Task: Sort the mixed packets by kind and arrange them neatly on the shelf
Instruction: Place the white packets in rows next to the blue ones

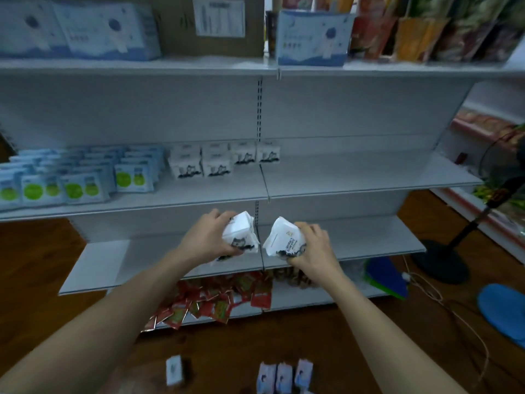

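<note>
My left hand (pixel 208 237) grips white cat-print packet (pixel 241 234), centre frame. My right hand (pixel 312 245) grips second white packet (pixel 284 237) just beside. Matching packets (pixel 216 160) in rows on middle shelf (pixel 369 177). Red packets (pixel 227 297) piled on bottom shelf.

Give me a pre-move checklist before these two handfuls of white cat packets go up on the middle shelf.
1. Left hand grips its white cat-print packets: ok.
2. Right hand grips its own white packets with dark print: ok.
3. Both handfuls are the same kind: cannot tell; the right one shows mostly text, and the image is blurred.
4. Matching row of white cat-print packets on the grey metal middle shelf to join: ok.
5. Bare shelf surface to the right of that row: ok.
6. Sorting finished elsewhere: not ok; red sachets lie scattered on the bottom shelf and small pale packets stand on the wooden floor.
</note>
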`<state>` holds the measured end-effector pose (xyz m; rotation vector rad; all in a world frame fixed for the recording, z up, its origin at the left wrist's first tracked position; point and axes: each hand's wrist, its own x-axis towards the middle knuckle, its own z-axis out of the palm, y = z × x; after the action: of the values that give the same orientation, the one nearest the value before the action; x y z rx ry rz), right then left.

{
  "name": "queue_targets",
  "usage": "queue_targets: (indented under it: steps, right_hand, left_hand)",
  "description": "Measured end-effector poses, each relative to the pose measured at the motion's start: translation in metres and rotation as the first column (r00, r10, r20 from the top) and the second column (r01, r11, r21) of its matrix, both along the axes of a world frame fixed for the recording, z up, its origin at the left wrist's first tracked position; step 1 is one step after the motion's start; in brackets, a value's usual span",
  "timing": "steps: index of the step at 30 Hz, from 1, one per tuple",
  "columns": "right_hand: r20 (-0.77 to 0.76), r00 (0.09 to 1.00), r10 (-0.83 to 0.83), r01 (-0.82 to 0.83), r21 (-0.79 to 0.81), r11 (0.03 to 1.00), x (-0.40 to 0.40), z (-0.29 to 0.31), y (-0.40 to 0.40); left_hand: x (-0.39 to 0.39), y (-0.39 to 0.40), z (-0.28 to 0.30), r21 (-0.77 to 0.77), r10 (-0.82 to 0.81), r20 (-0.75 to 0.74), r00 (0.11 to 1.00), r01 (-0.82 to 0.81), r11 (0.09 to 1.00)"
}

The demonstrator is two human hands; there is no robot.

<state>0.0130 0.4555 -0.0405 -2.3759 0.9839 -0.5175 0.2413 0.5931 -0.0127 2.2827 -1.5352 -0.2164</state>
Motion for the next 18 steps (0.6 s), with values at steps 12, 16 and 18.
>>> queue_targets:
  steps: [12, 16, 18]
  right_hand:
    - [0.057, 0.998, -0.041, 0.044, -0.053, 0.998, 0.030, 0.010, -0.085]
    - [0.058, 0.996, -0.067, 0.068, -0.016, 0.998, 0.064, 0.007, -0.129]
    - [0.047, 0.996, -0.076, 0.075, 0.034, 0.997, 0.088, 0.007, -0.151]
  left_hand:
    - [0.034, -0.082, 0.021, -0.069, 0.053, 0.076, 0.996, -0.048, 0.996]
    - [0.064, -0.124, 0.008, -0.082, 0.057, 0.041, 0.998, -0.053, 0.995]
    - [0.085, -0.151, 0.002, -0.057, 0.056, 0.051, 0.997, -0.053, 0.997]
